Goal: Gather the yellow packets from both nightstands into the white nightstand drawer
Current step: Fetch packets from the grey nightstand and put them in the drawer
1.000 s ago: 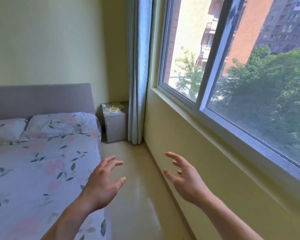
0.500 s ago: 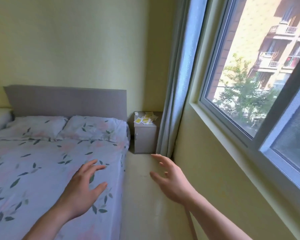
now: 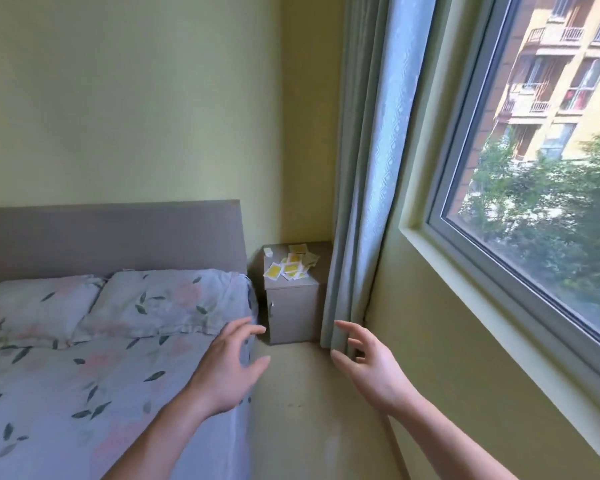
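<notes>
Both hands, left [image 3: 230,370] and right [image 3: 368,363], reach forward empty with fingers spread. The packets [image 3: 290,266] lie scattered on the nightstand [image 3: 293,306], well beyond the fingertips.

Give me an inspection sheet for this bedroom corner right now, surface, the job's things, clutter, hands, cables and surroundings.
Surface: grey nightstand in the corner between bed and curtain; its door is closed.
Job's things: yellow packets lie scattered, partly overlapping, on the nightstand top; none gathered yet. White nightstand not in view.
Clutter: small white box at the top's back left corner.
Hands: left hand and right hand both open, empty, held out short of the nightstand.
Cables: nothing seen.
Surroundings: grey headboard, two floral pillows, window at right, bare floor.
</notes>
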`<state>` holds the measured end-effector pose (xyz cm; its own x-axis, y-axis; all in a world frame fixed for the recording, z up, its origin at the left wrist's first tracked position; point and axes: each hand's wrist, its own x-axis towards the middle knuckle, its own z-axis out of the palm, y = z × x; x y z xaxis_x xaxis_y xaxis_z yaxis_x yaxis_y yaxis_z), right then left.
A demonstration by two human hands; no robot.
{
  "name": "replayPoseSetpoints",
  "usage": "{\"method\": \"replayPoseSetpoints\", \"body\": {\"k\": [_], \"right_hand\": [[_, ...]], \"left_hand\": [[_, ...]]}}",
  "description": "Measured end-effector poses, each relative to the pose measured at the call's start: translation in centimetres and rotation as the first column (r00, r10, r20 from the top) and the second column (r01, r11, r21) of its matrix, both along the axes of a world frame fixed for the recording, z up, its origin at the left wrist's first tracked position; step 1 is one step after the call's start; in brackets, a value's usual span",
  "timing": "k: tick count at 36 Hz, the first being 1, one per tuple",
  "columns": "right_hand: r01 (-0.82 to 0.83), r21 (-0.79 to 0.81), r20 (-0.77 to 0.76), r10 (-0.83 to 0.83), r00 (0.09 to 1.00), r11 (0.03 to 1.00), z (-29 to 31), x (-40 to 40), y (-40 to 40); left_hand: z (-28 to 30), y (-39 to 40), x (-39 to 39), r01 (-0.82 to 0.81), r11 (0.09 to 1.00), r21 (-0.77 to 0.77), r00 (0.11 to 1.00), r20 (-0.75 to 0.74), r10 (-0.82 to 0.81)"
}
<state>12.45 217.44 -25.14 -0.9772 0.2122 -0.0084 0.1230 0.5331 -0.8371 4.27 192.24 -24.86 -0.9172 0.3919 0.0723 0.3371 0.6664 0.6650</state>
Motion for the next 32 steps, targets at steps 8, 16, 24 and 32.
{"method": "replayPoseSetpoints", "body": {"k": [8,16,24,32], "right_hand": [[0.005,-0.045,0.06,-0.002,0.998,0.999,-3.7,-15.8,6.1],[-0.064,-0.004,0.134,0.064,0.989,0.998,-6.2,-33.8,11.0],[-0.12,0.068,0.278,0.097,0.956,0.99,-9.8,-47.6,13.4],[-0.1,0.109,0.359,0.055,0.932,0.989,-14.4,-62.9,15.7]], "left_hand": [[-3.3,5.4,-15.0,-0.035,0.999,-0.009,0.996,0.081,0.035],[-5.2,8.9,-30.1,-0.136,0.99,-0.037,0.978,0.156,0.141],[-9.5,10.5,-42.6,-0.176,0.98,-0.093,0.954,0.23,0.193],[-14.7,12.3,-59.4,-0.156,0.984,-0.083,0.938,0.301,0.174]]}}
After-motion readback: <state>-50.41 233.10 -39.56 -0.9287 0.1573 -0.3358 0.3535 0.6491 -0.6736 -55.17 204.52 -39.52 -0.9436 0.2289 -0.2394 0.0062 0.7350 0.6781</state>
